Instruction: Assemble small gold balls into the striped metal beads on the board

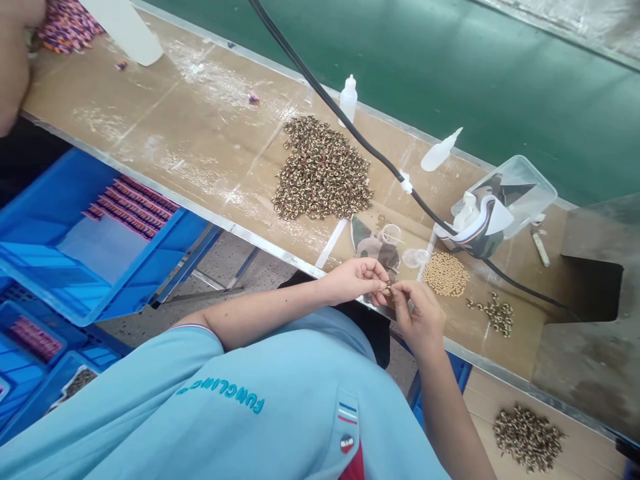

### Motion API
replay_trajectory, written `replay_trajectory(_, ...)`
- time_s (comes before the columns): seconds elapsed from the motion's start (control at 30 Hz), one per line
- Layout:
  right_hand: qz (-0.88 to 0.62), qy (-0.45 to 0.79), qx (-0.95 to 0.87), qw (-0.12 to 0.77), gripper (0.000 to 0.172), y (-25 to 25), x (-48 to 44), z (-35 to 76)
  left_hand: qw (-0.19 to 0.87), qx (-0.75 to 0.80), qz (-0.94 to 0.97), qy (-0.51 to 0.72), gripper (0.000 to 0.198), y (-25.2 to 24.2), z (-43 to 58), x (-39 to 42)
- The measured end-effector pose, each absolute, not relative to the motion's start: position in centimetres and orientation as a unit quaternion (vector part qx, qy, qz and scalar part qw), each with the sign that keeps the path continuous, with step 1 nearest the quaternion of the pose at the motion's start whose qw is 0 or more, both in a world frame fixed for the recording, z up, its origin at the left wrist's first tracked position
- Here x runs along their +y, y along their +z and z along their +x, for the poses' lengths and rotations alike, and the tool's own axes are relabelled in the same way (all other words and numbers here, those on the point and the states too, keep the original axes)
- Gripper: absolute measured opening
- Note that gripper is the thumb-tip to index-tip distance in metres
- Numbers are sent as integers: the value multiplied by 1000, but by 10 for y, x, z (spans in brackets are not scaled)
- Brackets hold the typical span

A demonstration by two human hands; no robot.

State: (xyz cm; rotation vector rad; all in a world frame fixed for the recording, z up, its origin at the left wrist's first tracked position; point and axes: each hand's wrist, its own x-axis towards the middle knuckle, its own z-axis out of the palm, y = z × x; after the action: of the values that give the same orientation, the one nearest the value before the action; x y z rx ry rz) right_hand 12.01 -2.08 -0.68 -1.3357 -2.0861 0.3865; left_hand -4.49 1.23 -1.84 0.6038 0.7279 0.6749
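My left hand (361, 280) and my right hand (417, 312) meet at the table's near edge, fingertips pinched together. Between them is a tiny gold-and-dark piece (388, 289), mostly covered by the fingers. Just beyond my hands lies a camouflage cloth (376, 251), with a small clear cup (391, 234) holding a thin stick on it. Beside that sits a second clear cup (415, 258). To the right of my hands are a spread of small tan discs (447, 274) and a little heap of gold-and-dark pieces (500, 315). A large pile of similar pieces (325, 170) lies beyond my left hand.
Two white squeeze bottles (349, 100) are along the far edge. A clear plastic box (530, 187) holds cloth at right. A black cable (350, 127) crosses over the table. A blue bin (100, 267) stands at left, near another person's arm (13, 67).
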Motion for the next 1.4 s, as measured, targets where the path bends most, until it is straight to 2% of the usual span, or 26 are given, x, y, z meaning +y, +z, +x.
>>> replay_trajectory(0.13, -513, 149, -791, 298, 12, -7, -22, 122, 840, 343, 276, 316, 20, -17, -45, 12)
replay_trajectory(0.5, -566, 204, -721, 345, 11, -10, -24, 115, 848, 339, 242, 327, 29, -19, -44, 12)
replay_trajectory(1.4, -573, 194, -720, 341, 15, -11, -30, 113, 843, 361, 238, 319, 23, -14, -44, 12)
